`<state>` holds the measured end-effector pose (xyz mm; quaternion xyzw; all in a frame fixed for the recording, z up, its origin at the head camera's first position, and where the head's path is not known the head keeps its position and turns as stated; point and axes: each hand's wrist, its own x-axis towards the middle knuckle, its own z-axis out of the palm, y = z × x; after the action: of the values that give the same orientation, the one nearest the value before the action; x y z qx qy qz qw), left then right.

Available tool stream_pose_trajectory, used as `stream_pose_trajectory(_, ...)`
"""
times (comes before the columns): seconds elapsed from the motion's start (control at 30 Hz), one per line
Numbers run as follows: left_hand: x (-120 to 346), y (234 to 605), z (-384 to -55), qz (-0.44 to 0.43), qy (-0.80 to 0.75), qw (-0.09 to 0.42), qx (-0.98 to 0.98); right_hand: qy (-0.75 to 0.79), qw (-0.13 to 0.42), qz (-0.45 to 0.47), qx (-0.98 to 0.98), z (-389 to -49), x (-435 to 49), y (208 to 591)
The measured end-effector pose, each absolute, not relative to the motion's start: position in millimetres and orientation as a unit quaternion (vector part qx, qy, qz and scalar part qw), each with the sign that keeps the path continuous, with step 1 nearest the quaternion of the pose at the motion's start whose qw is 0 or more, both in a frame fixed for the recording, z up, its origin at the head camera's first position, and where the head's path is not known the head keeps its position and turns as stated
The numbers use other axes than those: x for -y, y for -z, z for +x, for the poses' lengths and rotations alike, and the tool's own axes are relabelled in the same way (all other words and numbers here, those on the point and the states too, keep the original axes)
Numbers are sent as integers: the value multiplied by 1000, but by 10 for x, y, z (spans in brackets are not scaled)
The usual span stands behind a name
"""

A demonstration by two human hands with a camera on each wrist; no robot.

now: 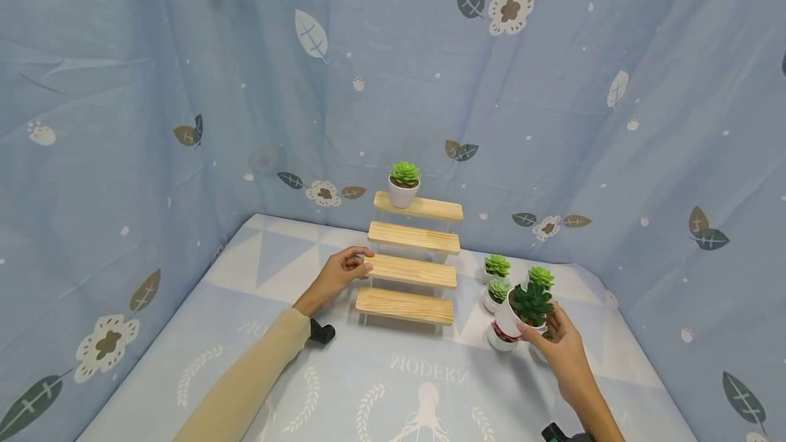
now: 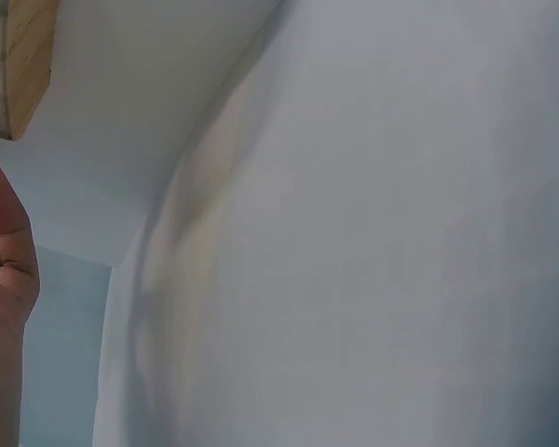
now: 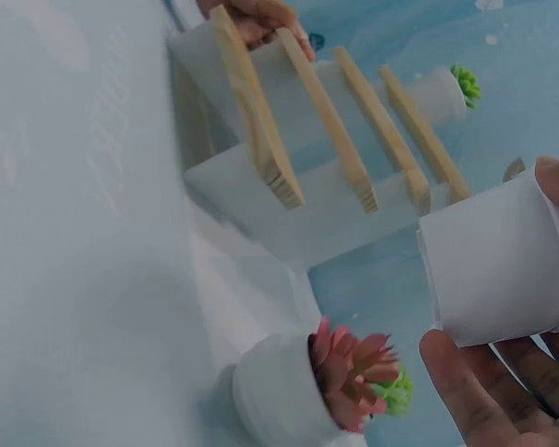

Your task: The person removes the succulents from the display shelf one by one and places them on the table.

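My right hand [image 1: 561, 346] grips a white pot with a dark green succulent [image 1: 531, 304], raised above the other pots; in the right wrist view, the fingers and thumb clasp the white pot [image 3: 494, 265]. My left hand [image 1: 338, 275] pinches the left end of the second-lowest board of a four-tier wooden shelf [image 1: 410, 270]. In the left wrist view, only part of that hand [image 2: 5, 242] shows, beside a board's end [image 2: 23, 65]. On the left of the top tier stands a bright green succulent in a white pot [image 1: 404, 186].
Right of the shelf cluster several small potted succulents, among them a green one [image 1: 497, 266], a paler one [image 1: 496, 294] and a reddish one [image 3: 349, 372], partly behind the raised pot. A patterned cloth [image 1: 344, 387] covers the table. Blue printed curtains [image 1: 393, 74] enclose its back and sides.
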<state>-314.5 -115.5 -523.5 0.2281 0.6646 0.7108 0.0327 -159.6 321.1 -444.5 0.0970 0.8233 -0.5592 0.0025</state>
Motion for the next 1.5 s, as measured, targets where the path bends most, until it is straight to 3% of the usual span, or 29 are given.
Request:
stream_pose_trajectory(0.83, 1160, 5242, -3141, 225, -707, 33, -670, 552, 32, 165, -817, -1239, -3290, 4843)
stream_pose_trajectory(1.5, 1160, 5250, -3150, 227, -713, 33, -663, 526, 16, 129, -841, -1111, -3322, 5182)
